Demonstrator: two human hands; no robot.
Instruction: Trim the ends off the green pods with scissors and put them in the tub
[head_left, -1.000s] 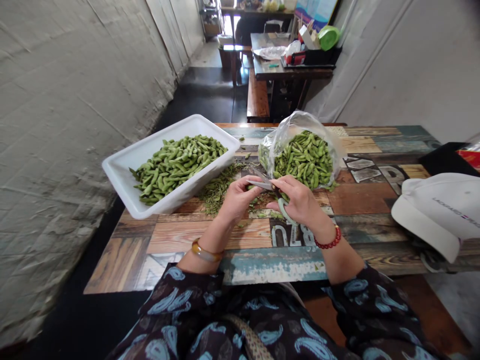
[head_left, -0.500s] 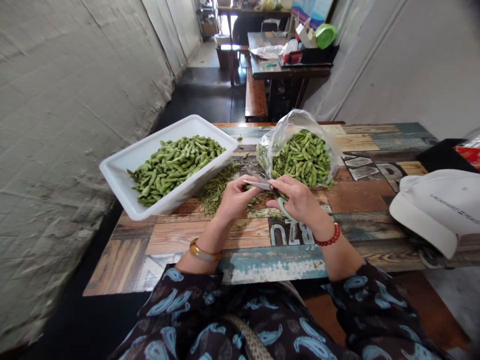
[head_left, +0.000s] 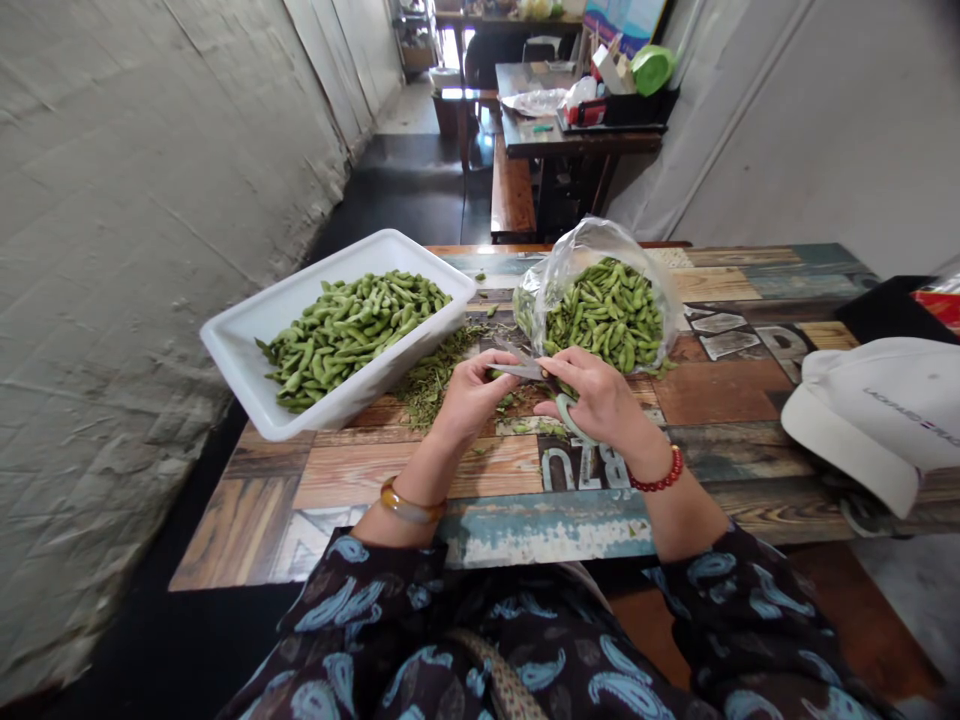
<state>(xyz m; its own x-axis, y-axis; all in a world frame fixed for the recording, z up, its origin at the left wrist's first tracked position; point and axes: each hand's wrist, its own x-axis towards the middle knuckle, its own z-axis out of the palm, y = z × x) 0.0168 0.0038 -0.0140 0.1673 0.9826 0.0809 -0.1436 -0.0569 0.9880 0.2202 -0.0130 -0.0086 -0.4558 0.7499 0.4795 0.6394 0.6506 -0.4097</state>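
right grip (head_left: 598,397) holds scissors (head_left: 526,371), blades spread apart

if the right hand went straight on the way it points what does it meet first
Most likely the left hand: the right hand points leftward and slightly forward, and the scissors it holds reach that way, though depth is unclear.

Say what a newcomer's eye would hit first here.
Probably the two heaps of green pods, one in the white tub at left, the other in the clear plastic bag right of it. Nearer the camera, the right hand holds scissors, blades apart, beside the left hand. A white cap stands out at far right.
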